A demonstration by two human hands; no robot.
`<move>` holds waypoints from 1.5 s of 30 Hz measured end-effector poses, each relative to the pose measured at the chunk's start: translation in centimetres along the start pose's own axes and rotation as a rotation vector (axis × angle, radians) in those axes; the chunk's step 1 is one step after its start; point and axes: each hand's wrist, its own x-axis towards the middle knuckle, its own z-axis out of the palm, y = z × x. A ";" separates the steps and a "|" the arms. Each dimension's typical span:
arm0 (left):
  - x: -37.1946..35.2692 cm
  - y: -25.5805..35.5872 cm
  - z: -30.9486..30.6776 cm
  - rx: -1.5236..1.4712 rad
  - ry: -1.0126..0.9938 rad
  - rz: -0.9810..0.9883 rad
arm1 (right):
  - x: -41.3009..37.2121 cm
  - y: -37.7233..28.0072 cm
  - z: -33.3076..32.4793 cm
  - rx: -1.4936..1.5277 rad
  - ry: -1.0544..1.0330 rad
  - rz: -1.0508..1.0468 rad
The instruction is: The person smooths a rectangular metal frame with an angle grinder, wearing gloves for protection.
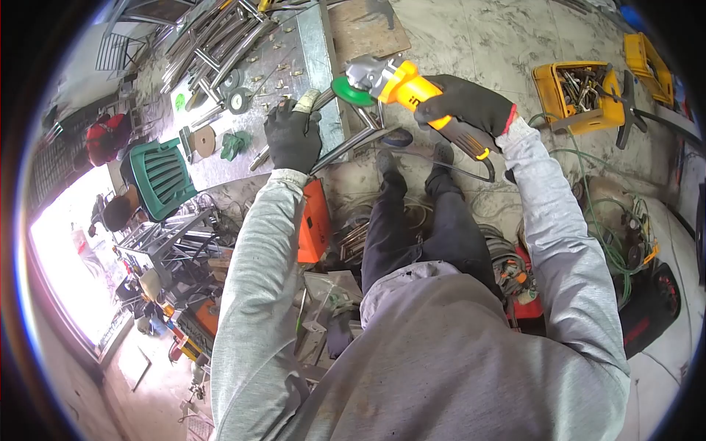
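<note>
A black glove covers my right hand (471, 110), which is wrapped round the body of a yellow angle grinder (413, 90). The grinder's green disc (352, 91) is beside the end of a metal tube frame (346, 145) at the edge of the metal-topped table (254, 77). My left hand (293, 136), also in a black glove, rests on the frame with its fingers bent over the metal. Whether disc and metal touch is too small to tell.
Metal tubes (213, 44) are piled at the table's far end. A green chair (160, 176) and people are at the left. Yellow crates (577, 95) with metal parts stand at the right. An orange box (313, 220) and cables lie near my legs.
</note>
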 end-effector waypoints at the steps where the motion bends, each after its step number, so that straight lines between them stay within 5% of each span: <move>1: -0.1 0.2 -0.2 -0.017 -0.004 -0.018 | -0.6 -0.2 0.1 -0.142 -0.010 -0.063; 11: 0.0 0.2 -0.2 -0.013 -0.018 -0.025 | -8.9 1.7 5.2 -0.552 0.189 -0.094; 16: 0.0 0.3 -0.3 -0.024 -0.006 -0.035 | -6.9 -1.6 5.8 -0.544 0.230 0.023; 22: -0.1 -0.1 0.5 0.009 -0.025 -0.058 | -1.1 -4.0 5.3 -0.698 0.290 -0.151; 31: -0.4 0.0 0.7 -0.018 0.064 -0.017 | -6.3 -2.8 7.9 -0.817 0.228 0.027; 39: -0.1 0.5 -0.1 -0.025 0.121 -0.014 | -12.5 1.3 10.5 -0.649 0.419 0.083; 43: 0.4 0.8 -0.9 -0.022 -0.122 -0.111 | -15.1 3.0 11.2 -0.289 0.588 0.113; 45: -0.4 1.2 -0.9 -0.133 0.182 -0.195 | -15.7 2.5 11.8 -0.128 0.673 0.146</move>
